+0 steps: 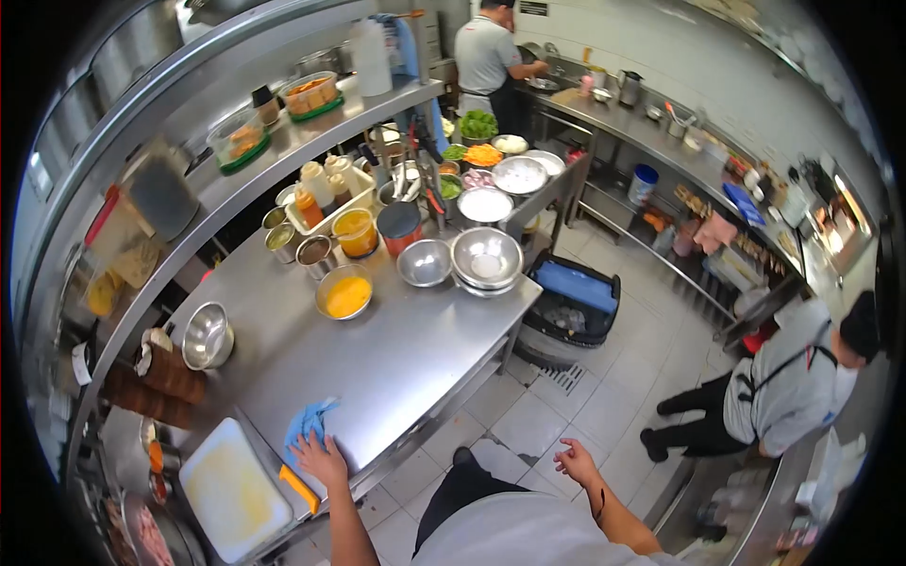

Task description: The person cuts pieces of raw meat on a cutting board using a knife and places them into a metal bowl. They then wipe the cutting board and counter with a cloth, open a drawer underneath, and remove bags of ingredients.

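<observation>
My left hand [321, 460] lies on a crumpled blue cloth [307, 420] near the front edge of the steel table, its fingers spread over the cloth. Just beside it, a knife with a yellow handle [299, 489] rests along the edge of a white cutting board [234, 491], which has yellowish stains. My right hand [576, 462] hangs in the air over the floor to the right, fingers loosely bent and apart, with nothing in it.
On the steel table [406, 363] stand a bowl of yellow liquid [345, 294], metal bowls [487, 257], sauce bottles [310, 204] and a pot [208, 337]. A black bin [572, 300] is beyond its corner. One person [486, 57] stands at the back, another [779, 382] at right.
</observation>
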Motion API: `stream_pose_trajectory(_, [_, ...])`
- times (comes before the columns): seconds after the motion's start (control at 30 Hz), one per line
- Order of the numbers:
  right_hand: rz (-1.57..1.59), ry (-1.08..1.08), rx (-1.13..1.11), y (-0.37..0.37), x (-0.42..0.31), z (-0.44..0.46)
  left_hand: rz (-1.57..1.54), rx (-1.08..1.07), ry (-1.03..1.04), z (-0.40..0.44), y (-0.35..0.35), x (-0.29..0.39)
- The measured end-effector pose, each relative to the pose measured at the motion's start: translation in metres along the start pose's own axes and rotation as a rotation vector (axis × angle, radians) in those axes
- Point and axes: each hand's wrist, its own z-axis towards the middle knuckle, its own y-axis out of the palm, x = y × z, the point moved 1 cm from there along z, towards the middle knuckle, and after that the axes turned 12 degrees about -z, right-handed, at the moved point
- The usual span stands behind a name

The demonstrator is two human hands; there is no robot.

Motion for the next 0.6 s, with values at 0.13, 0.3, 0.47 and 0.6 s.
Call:
stream_pose_trajectory(0.13, [-0.016, 0.009, 0.052, -0.041, -0.014, 0.033, -0.033, -0.027, -0.015, 0.029, 0.019, 0.030])
stream_pose_trajectory(0.3, [-0.247, -0.212, 0.404, -0.095, -0.006, 0.131, 0.033, -0.025, -0.078, 0.049, 0.027, 0.070])
stream_pose_trajectory(0.47, [-0.292, -0.316, 0.438, -0.125, -0.087, 0.220, -0.045, 0.097, 0.060, 0.013, 0.042, 0.122])
stream_pose_trajectory(0.6, [-0.669, -0.399, 0.295, -0.149, -0.125, 0.292, -0.355, 0.035, 0.147, -0.048, 0.077, 0.151])
